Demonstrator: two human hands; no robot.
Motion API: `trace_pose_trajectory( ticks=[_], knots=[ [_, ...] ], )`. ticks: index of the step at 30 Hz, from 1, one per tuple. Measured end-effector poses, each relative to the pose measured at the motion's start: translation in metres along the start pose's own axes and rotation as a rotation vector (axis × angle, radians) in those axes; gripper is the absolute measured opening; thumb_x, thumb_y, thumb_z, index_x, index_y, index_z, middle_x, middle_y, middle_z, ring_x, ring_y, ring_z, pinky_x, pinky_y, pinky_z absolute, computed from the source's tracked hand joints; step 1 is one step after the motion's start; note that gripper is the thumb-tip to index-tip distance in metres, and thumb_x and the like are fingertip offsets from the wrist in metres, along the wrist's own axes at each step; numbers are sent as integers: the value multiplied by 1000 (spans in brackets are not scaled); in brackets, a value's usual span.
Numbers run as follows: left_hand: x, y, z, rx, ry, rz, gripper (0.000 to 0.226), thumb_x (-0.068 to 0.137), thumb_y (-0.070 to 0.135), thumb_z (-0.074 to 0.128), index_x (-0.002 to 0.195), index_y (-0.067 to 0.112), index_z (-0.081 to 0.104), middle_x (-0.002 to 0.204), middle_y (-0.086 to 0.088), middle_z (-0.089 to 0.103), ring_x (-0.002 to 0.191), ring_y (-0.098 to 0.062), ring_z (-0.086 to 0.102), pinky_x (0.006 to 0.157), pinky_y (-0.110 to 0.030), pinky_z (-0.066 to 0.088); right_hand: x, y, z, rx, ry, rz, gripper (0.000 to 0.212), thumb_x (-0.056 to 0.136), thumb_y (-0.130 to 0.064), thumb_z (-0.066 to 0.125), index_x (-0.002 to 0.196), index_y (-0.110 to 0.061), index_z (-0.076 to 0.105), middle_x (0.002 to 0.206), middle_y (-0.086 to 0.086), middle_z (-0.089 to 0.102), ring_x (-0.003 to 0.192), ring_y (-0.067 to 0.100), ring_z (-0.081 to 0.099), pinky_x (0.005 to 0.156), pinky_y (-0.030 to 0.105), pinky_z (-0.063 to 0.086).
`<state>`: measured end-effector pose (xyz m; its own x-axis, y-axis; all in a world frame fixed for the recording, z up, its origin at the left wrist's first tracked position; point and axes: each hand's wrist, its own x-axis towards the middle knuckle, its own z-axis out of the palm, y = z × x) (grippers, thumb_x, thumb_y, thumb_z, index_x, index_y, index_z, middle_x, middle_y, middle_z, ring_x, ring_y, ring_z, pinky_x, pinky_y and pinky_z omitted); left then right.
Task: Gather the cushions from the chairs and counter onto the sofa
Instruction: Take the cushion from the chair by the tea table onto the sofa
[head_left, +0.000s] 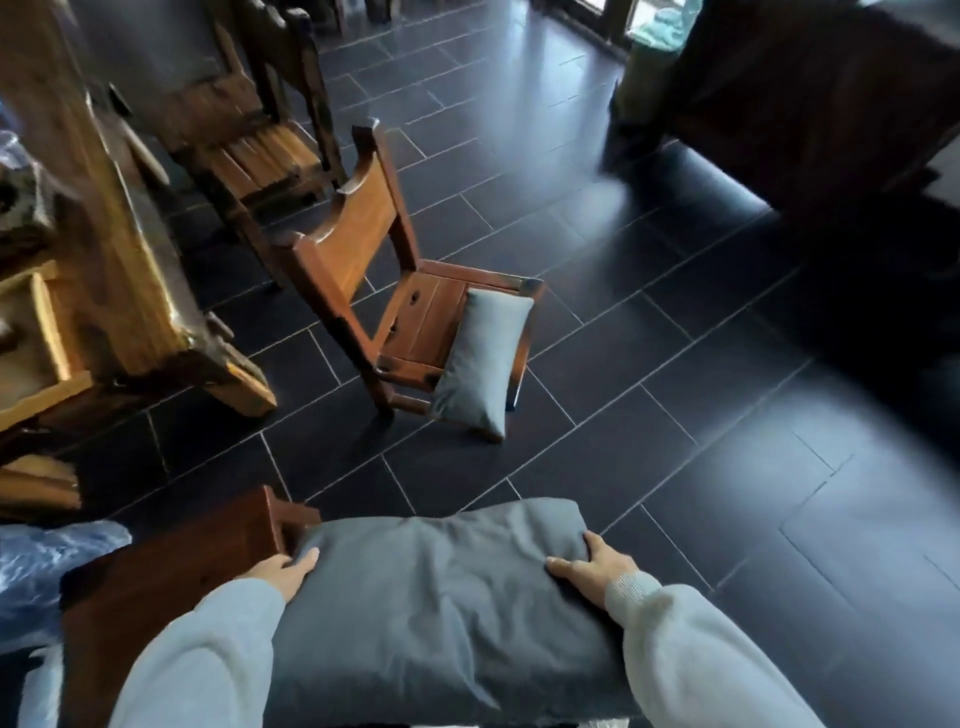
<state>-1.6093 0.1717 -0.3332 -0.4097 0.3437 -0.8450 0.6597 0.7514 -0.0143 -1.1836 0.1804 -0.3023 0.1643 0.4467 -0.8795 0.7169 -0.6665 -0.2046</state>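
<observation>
While the person is gripping the large grey fabric cushion (441, 597) at both ends, left hand (283, 569) curling round one edge and right hand (592, 564) clutching the other, it is hanging just beside a dark wooden chair (156, 587). This looks like the collecting step. A smaller grey cushion (483, 364) is lying half off the brown slatted chair (358, 223) ahead. Next, I reckon, comes carrying this one to the sofa, which I cannot pick out.

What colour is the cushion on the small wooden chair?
The cushion is plain grey, with no pattern; the head view shows it best.
</observation>
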Motion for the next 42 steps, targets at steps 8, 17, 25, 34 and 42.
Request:
trace_pose_trajectory(
  ticks=[8, 17, 25, 34, 42],
  knots=[
    [-60, 91, 70, 148, 59, 101, 60, 107, 55, 25, 149, 20, 48, 155, -11, 45, 140, -33, 45, 112, -35, 31, -27, 129, -52, 182, 48, 73, 95, 80, -64, 66, 158, -32, 23, 150, 4, 48, 131, 25, 52, 102, 28, 41],
    [-151, 209, 159, 259, 128, 325, 48, 108, 40, 33, 152, 23, 41, 147, -14, 51, 131, -36, 50, 103, -34, 36, -63, 289, -111, 462, 168, 146, 101, 75, -60, 75, 158, -35, 22, 148, 2, 50, 131, 25, 52, 102, 28, 40],
    [-253, 322, 223, 67, 98, 547, 75, 98, 29, 65, 160, 14, 26, 159, -17, 40, 142, -41, 40, 116, -42, 31, -88, 407, -168, 855, 421, 183, 125, 62, -37, 93, 160, -28, 17, 151, 2, 48, 133, 27, 50, 112, 33, 37],
    [-356, 426, 277, -140, 22, 726, 79, 86, 7, 79, 154, 0, 39, 150, -21, 51, 135, -35, 51, 113, -40, 36, -116, 497, -221, 1234, 836, 208, 63, 61, -32, 95, 115, -24, 64, 112, 6, 73, 101, 30, 67, 98, 42, 51],
    [-402, 504, 305, -211, -48, 859, 55, 82, -4, 76, 135, 1, 62, 117, -17, 70, 106, -35, 66, 99, -42, 50, -123, 533, -268, 1303, 1022, 215, 74, 64, -29, 93, 130, -20, 61, 107, 1, 71, 103, 29, 66, 98, 42, 51]
  ],
)
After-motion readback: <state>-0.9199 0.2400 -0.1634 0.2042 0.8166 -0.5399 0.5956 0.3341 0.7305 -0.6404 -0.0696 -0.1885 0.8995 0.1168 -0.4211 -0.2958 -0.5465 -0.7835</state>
